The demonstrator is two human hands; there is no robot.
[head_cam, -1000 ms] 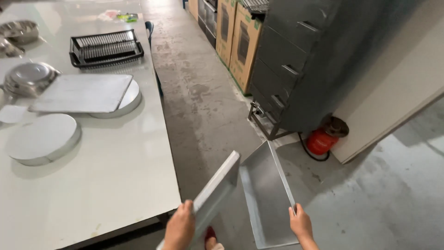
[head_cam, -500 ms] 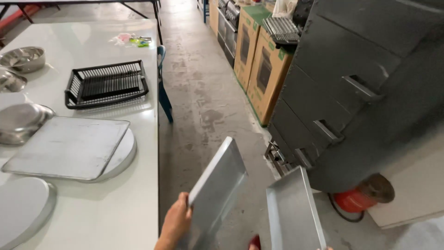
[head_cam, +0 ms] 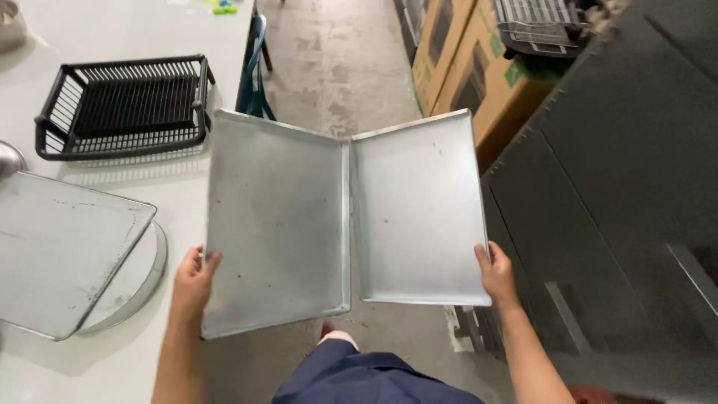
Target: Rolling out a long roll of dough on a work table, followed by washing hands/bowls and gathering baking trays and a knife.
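The left hand (head_cam: 193, 280) is gripping the left edge of a rectangular metal tray (head_cam: 277, 224), fingers clamped on its rim, while the right hand (head_cam: 495, 273) is clamping the right edge of a second tray (head_cam: 419, 209) — both are being held face-up, side by side, inner edges touching, above the concrete floor (head_cam: 336, 67). On the white surface (head_cam: 112, 359) to the left, a third tray (head_cam: 60, 247) is lying across a round pan (head_cam: 138, 280) — a black dish rack (head_cam: 123, 105) is sitting beyond it.

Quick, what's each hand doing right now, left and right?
Left hand: closed on the edge of the left metal tray.
Right hand: closed on the edge of the right metal tray.
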